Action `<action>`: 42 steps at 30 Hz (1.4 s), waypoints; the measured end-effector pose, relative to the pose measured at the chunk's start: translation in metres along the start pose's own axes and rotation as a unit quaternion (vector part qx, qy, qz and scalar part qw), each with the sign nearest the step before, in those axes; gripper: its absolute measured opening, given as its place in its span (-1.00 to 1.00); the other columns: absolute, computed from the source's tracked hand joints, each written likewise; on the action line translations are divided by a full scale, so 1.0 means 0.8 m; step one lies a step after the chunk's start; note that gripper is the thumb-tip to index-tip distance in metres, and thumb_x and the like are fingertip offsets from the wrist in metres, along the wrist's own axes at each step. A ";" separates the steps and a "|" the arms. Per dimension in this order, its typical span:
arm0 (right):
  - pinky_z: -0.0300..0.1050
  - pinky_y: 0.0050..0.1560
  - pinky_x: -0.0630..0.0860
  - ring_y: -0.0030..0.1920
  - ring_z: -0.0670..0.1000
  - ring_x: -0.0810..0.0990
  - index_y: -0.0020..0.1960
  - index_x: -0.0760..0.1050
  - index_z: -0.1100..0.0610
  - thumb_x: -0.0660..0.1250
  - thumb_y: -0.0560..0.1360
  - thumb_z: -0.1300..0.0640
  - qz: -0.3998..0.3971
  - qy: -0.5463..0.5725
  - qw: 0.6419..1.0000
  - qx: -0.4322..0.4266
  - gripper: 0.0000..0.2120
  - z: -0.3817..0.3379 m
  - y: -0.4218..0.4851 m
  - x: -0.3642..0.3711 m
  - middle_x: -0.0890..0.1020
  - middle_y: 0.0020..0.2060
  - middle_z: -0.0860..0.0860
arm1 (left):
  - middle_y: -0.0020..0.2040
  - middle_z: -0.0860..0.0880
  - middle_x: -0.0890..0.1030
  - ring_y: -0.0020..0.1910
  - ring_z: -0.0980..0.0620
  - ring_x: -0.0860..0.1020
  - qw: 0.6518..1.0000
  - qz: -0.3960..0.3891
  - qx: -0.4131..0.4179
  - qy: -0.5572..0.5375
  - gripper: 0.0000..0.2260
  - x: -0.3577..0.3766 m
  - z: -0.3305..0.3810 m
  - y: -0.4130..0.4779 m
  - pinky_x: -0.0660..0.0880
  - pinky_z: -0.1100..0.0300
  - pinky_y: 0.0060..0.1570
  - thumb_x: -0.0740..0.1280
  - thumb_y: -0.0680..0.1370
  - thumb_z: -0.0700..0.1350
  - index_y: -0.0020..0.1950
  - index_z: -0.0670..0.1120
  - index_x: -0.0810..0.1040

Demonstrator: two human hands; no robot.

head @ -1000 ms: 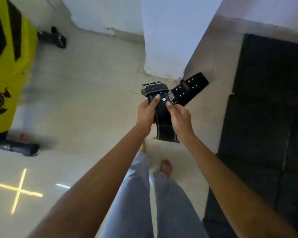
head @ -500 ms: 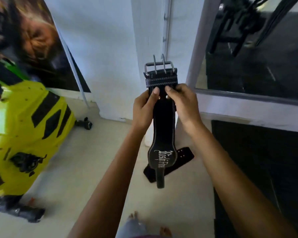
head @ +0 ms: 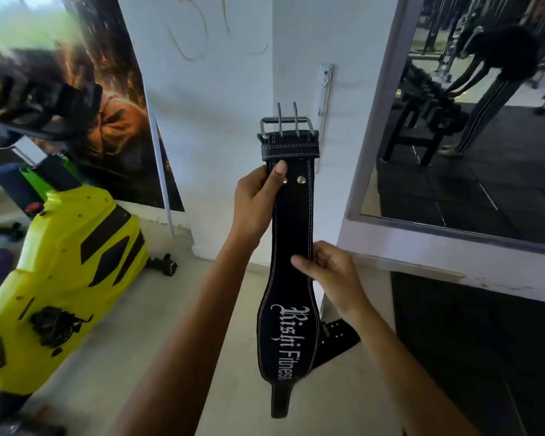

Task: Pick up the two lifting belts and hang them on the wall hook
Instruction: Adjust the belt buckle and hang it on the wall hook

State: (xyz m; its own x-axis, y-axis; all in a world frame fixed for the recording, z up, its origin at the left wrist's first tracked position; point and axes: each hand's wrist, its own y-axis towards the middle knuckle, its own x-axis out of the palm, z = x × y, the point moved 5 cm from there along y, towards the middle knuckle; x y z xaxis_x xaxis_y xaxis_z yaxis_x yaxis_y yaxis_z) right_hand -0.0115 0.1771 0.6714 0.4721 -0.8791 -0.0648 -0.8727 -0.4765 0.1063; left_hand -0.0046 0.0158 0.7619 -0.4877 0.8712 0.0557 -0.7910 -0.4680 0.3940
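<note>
The left hand [head: 258,199] grips a black leather lifting belt [head: 291,247] just below its steel double-prong buckle [head: 285,125], holding it upright before a white wall. The right hand [head: 331,278] pinches the belt's right edge lower down. White lettering runs along its wide part. A second belt [head: 337,341] lies on the floor behind. A wall hook strip [head: 324,99] is mounted just right of the buckle. A yellow exercise machine [head: 60,278] stands left, a mirror [head: 472,121] right.
</note>
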 end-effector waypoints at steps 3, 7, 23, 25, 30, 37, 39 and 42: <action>0.18 0.01 0.56 -0.13 0.17 0.60 0.00 0.50 0.41 0.41 0.50 0.20 0.031 0.044 0.998 -0.030 -0.74 -0.057 0.028 0.007 0.60 -0.16 0.29 | -0.38 -0.10 0.39 -0.36 0.01 0.33 1.000 -0.024 0.003 0.010 -0.61 -0.005 0.001 -0.008 0.25 0.13 -0.38 0.31 0.58 0.04 -0.26 -0.26 0.45; 0.13 0.01 0.61 -0.06 0.23 0.69 0.01 0.56 0.35 0.42 0.49 0.12 0.061 0.073 0.993 -0.065 -0.73 -0.128 0.071 0.009 0.66 -0.15 0.20 | -0.34 -0.13 0.50 -0.33 -0.03 0.44 0.999 -0.039 0.024 0.023 -0.62 -0.011 0.011 -0.012 0.36 0.05 -0.32 0.29 0.59 0.04 -0.13 -0.30 0.54; 0.13 0.09 0.58 -0.08 0.14 0.67 0.02 0.64 0.18 0.52 0.40 0.17 -0.028 -0.031 0.999 0.029 -0.78 0.039 0.013 0.072 0.72 -0.06 0.15 | -0.33 -0.24 0.43 -0.29 -0.05 0.39 0.999 -0.018 0.026 0.024 -0.44 -0.061 0.007 0.010 0.32 0.01 -0.26 0.31 0.53 0.15 -0.15 -0.41 0.44; 0.18 0.15 0.58 -0.03 0.19 0.67 0.01 0.64 0.19 0.52 0.39 0.14 -0.018 -0.017 0.999 0.029 -0.77 0.028 0.021 0.070 0.72 -0.05 0.18 | -0.32 -0.18 0.42 -0.30 -0.04 0.36 0.999 -0.025 0.027 0.028 -0.44 -0.060 0.007 0.013 0.29 0.03 -0.28 0.31 0.53 0.15 -0.16 -0.42 0.41; 0.31 0.12 0.54 -0.08 0.22 0.65 0.01 0.53 0.41 0.45 0.46 0.11 0.029 0.057 0.998 -0.027 -0.65 -0.060 0.067 0.057 0.63 -0.13 0.29 | -0.34 -0.16 0.43 -0.35 -0.03 0.36 0.999 -0.033 0.012 0.019 -0.50 -0.056 -0.009 0.013 0.29 0.08 -0.36 0.31 0.55 0.10 -0.15 -0.39 0.46; 0.28 0.03 0.57 -0.12 0.21 0.63 -0.01 0.52 0.40 0.41 0.50 0.13 0.070 0.053 0.993 -0.082 -0.69 -0.112 0.098 0.050 0.62 -0.17 0.28 | -0.36 0.12 0.62 -0.38 0.15 0.57 0.996 -0.083 -0.016 -0.028 -0.93 -0.051 -0.009 0.008 0.47 0.30 -0.40 0.34 0.58 -0.17 -0.06 -0.14 0.60; 0.14 -0.04 0.53 -0.18 0.19 0.58 -0.06 0.48 0.46 0.42 0.48 0.15 0.074 0.066 0.991 -0.087 -0.66 -0.112 0.100 0.052 0.59 -0.22 0.28 | -0.11 -0.05 0.71 -0.13 -0.01 0.68 0.987 -0.133 -0.051 -0.078 -0.77 -0.054 -0.021 0.000 0.61 0.13 -0.16 0.42 0.49 -0.31 0.14 -0.20 0.58; -0.01 -0.03 0.45 -0.18 0.08 0.52 -0.07 0.45 0.52 0.40 0.51 0.23 0.088 0.080 0.988 -0.100 -0.68 -0.120 0.102 0.048 0.54 -0.26 0.18 | 0.03 -0.20 0.70 0.01 -0.13 0.66 0.970 -0.217 -0.102 -0.046 -0.69 -0.061 -0.066 -0.030 0.61 -0.04 0.07 0.47 0.42 -0.36 0.15 -0.26 0.58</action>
State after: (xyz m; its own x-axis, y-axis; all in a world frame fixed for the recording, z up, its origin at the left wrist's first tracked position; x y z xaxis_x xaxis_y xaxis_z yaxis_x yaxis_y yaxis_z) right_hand -0.0528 0.1037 0.7727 0.3431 -0.9305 0.1282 -0.9084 -0.2940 0.2973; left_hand 0.0186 -0.0232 0.7012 -0.0641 0.9979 0.0099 -0.9755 -0.0648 0.2101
